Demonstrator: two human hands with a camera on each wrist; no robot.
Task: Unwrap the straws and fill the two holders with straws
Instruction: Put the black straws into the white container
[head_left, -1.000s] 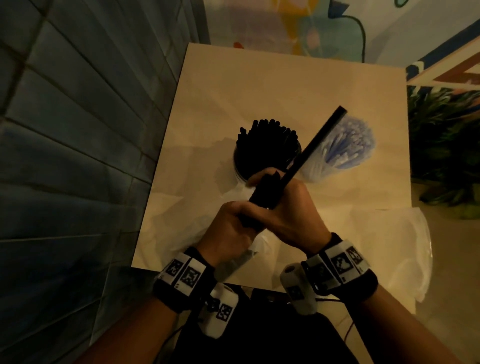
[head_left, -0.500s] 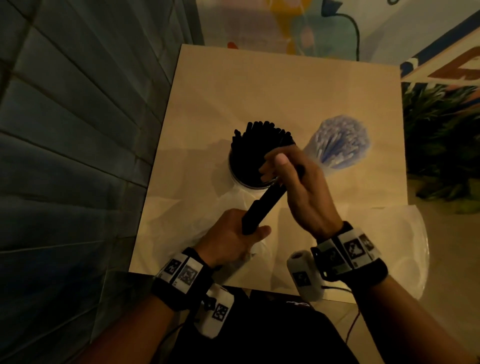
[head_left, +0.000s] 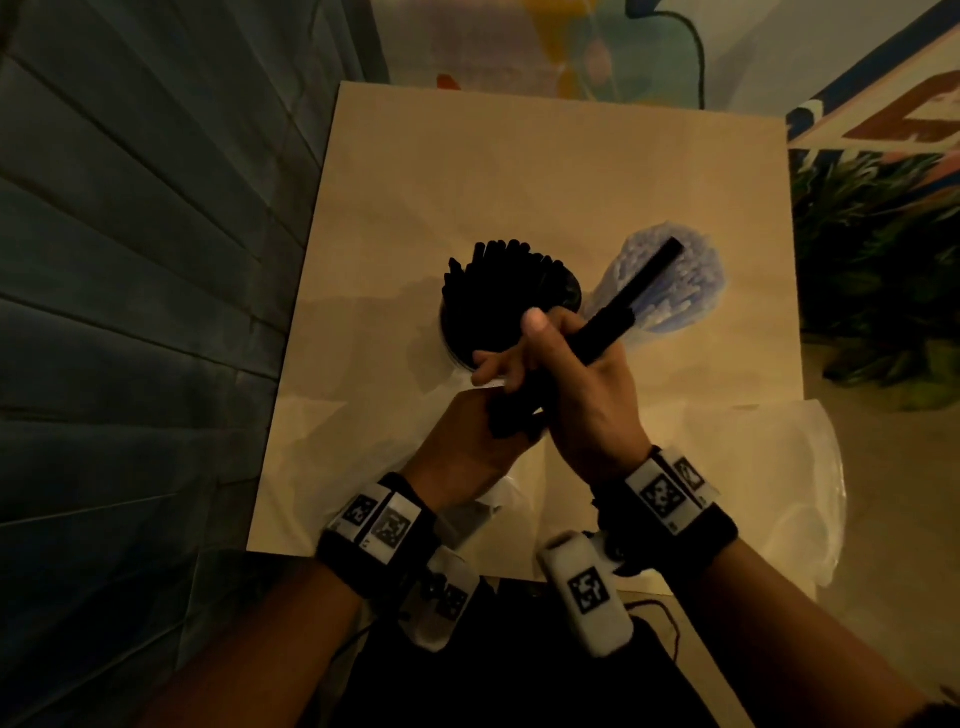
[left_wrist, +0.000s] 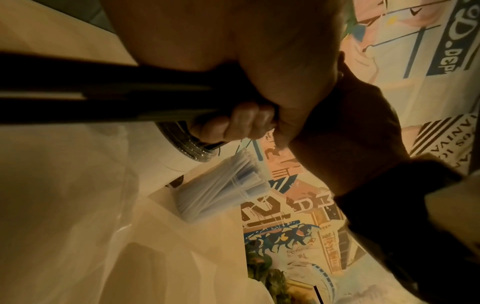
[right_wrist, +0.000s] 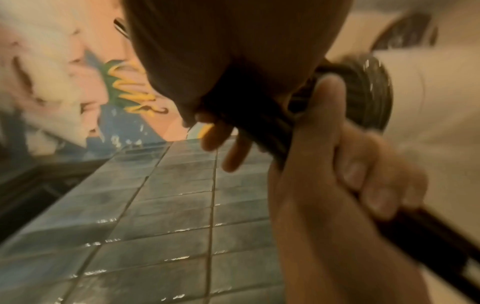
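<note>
Both hands hold one bundle of black straws (head_left: 613, 322) over the near middle of the table (head_left: 519, 171). My left hand (head_left: 493, 415) grips its lower end, and my right hand (head_left: 550, 353) wraps the bundle just above. The free end slants up to the right, over the holder of blue-white straws (head_left: 670, 306). The other holder (head_left: 488, 306), left of it, is packed with black straws. In the left wrist view the black straws (left_wrist: 103, 92) run left from my curled fingers (left_wrist: 241, 121). In the right wrist view my left hand (right_wrist: 337, 181) grips the bundle (right_wrist: 259, 127).
Crumpled clear plastic wrapping (head_left: 779, 493) lies on the table's near right corner, and more lies under my left wrist (head_left: 483, 509). A tiled wall (head_left: 156, 312) runs close along the table's left edge. A plant (head_left: 883, 260) stands to the right.
My right hand has come back from beside the black holder to the bundle. The bundle's free end again sticks out up and to the right, over the blue-white straws.
</note>
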